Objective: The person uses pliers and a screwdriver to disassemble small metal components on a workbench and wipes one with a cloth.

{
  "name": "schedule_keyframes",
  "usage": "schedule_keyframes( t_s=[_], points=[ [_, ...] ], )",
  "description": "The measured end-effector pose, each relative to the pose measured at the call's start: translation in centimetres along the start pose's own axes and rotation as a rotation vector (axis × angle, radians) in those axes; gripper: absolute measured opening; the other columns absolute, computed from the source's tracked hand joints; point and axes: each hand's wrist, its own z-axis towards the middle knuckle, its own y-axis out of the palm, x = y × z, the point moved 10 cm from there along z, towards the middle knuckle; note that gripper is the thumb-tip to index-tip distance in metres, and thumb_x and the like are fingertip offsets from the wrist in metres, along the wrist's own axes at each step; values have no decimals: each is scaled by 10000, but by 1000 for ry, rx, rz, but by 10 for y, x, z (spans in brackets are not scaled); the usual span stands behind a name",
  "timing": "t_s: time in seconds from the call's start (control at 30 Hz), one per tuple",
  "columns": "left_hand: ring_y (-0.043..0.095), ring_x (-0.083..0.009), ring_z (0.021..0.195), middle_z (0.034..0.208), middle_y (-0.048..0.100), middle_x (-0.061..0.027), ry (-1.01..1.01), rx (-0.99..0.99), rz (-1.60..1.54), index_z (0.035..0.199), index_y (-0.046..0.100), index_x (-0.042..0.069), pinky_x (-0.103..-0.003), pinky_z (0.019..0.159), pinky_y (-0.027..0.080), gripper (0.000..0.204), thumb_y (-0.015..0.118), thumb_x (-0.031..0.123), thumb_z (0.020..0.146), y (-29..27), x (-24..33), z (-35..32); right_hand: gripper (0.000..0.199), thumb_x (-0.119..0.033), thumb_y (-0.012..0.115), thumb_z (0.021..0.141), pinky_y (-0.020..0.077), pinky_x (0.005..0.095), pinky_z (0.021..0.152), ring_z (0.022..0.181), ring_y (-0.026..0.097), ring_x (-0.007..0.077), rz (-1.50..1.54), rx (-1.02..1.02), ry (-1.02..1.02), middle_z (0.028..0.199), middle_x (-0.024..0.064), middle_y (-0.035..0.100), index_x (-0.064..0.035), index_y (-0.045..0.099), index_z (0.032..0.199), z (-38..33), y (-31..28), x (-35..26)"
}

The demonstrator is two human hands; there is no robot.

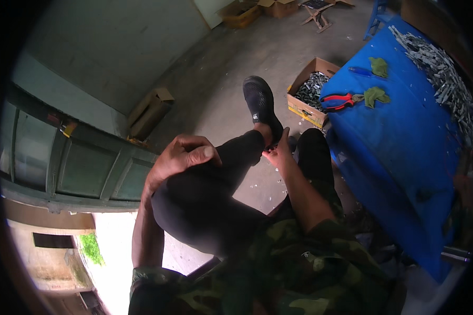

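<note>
Your left hand (180,157): you are resting it palm down on your raised knee (194,194), fingers curled loosely over the black trouser cloth, gripping nothing.

Your right hand (278,151): you are reaching it down to your ankle (263,132), fingers bunched narrow against the skin just above the shoe (259,102); whether they are pinching anything, you cannot tell from this view.

Leg: you are crossing it over the other one, so the black shoe is pointing up and away from you, sole side turned toward the floor (236,63).

Shirt (299,268): camouflage, filling the lower edge.

Box (311,90): cardboard, open, sitting on the floor just beyond the shoe, holding small grey metal parts, touching the table's corner.

Table (404,136): blue, lying to your right.

Pliers (337,101): red handles, lying on the table's near corner.

Rags (377,79): two green ones, beside the pliers.

Pile (439,71): grey metal pieces, running along the table's far edge.

Door (73,163): green metal, standing to your left
</note>
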Motion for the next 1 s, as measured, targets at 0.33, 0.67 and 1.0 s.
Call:
schedule_keyframes(
  t_s=[0.33, 0.67, 1.0],
  points=[
    [698, -181, 823, 822, 753, -99, 61, -105, -59, 887, 770, -25, -305, 794, 536, 434, 786, 409, 904, 22, 21, -16, 925, -926, 398, 852, 387, 333, 535, 898, 655, 187, -86, 124, -206, 1176, 32, 725, -186, 627, 1357, 12, -2, -47],
    [719, -258, 894, 824, 759, -127, 69, -57, -52, 880, 785, -13, -381, 948, 539, 435, 755, 420, 904, 4, 22, -31, 927, -813, 445, 931, 497, 441, 1099, 1280, 614, 311, 94, -110, -221, 1433, 118, 624, -49, 568, 1441, 47, 26, -31],
    [717, -269, 876, 793, 744, -146, 21, 13, -168, 822, 762, -43, -376, 897, 546, 552, 683, 494, 920, 0, 0, -17, 788, -668, 652, 930, 545, 369, 965, 1068, 671, 236, -130, -15, -349, 1213, 149, 684, 44, 640, 1269, 64, 34, -99]
  ],
)
